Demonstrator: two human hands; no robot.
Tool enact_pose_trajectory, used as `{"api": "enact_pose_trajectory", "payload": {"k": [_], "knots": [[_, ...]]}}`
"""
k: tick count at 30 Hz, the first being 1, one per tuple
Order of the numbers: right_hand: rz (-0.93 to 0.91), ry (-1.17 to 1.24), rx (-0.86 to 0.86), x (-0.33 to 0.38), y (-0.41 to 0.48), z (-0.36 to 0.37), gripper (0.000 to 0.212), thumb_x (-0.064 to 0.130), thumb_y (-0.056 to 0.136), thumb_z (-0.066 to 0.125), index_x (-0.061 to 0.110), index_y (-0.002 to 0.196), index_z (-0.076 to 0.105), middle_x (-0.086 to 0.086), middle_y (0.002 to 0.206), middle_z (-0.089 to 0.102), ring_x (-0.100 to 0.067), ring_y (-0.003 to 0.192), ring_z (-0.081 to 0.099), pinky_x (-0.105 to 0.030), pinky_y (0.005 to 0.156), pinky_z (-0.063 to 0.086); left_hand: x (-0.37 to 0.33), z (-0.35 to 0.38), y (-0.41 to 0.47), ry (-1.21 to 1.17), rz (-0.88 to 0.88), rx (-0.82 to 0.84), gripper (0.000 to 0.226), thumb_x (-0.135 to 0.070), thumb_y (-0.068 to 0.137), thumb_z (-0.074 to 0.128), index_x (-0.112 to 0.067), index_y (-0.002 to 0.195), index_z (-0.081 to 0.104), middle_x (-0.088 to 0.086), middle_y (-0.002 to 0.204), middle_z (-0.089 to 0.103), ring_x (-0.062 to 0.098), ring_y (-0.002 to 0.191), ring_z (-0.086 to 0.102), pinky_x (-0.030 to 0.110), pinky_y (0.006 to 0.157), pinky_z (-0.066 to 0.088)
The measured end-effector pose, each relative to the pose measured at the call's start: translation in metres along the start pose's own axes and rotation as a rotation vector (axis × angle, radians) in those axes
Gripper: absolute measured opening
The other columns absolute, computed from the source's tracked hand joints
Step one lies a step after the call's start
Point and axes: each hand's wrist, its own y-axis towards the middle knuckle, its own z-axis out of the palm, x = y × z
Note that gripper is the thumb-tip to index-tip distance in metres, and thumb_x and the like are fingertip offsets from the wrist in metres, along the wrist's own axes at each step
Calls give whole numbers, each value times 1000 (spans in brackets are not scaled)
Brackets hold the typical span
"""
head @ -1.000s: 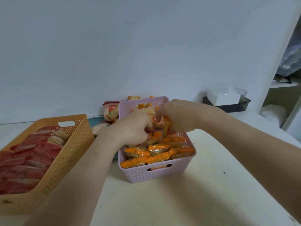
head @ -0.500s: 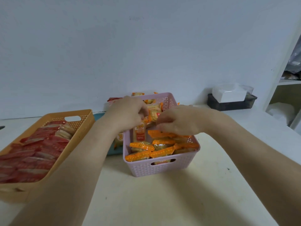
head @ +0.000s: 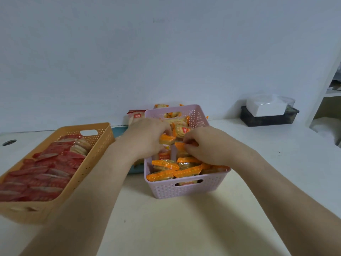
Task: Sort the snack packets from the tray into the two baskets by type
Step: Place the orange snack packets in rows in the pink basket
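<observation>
Here, inside the pink basket (head: 184, 189), the fingers of the left hand (head: 147, 137) curl round an orange packet (head: 166, 139) and those of the right hand (head: 208, 145) pinch another. The orange basket (head: 73, 174) holds red packets (head: 46, 172); their print is illegible.

A lilac perforated plastic basket (head: 184, 191) stands upright at the centre, packed with clear snack packets with orange ends (head: 160, 175) lying in overlapping rows. Over its middle the left hand (head: 145, 139) grips a raised orange packet (head: 167, 139), and the right hand (head: 208, 145) pinches a second orange packet (head: 182, 145) just beside it. At 9 o'clock, apart from it, an orange perforated plastic basket (head: 88, 163) holds overlapping red snack packets (head: 46, 172). At 11 o'clock a teal tray (head: 119, 130) carries leftover packets (head: 135, 116).
</observation>
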Motion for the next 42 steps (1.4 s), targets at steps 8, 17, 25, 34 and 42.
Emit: {"api": "enact_pose_trajectory", "payload": {"k": [8,17,25,34,42], "knots": [[-19,-78,-142,3,-13,16,30,39,98,35,31,110,61,4,104,68,-20,99,60,-39,82,49,2,-6,-32,-240,42,125,16,-45,95,50,-36,101,61,-17,93,62,5,89,58,29,73,49],[18,-69,-182,5,-21,9,29,36,97,40,33,119,59,5,106,69,-21,96,62,-36,80,47,-6,6,-42,-155,21,166,39,-54,95,43,-44,132,43,-21,132,54,11,129,44,55,114,13],[71,-123,-39,10,-28,16,35,40,102,24,29,108,57,10,113,67,-15,113,58,-47,116,10,-8,-3,-40,-209,38,214,33,-38,99,35,-41,129,50,-17,108,63,9,107,53,52,113,19],[126,-62,-45,-17,50,-33,34,33,91,55,29,124,53,5,123,61,-20,114,54,-43,98,39,5,-22,36,-92,-20,75,25,-16,87,56,-23,105,72,-1,101,69,19,88,62,31,71,50],[28,-321,48,-24,91,9,39,46,88,50,21,116,43,2,105,67,-25,104,60,-43,86,27,-3,17,74,192,81,212,16,-31,82,63,-19,93,63,-2,80,61,22,78,59,35,65,51]]}}
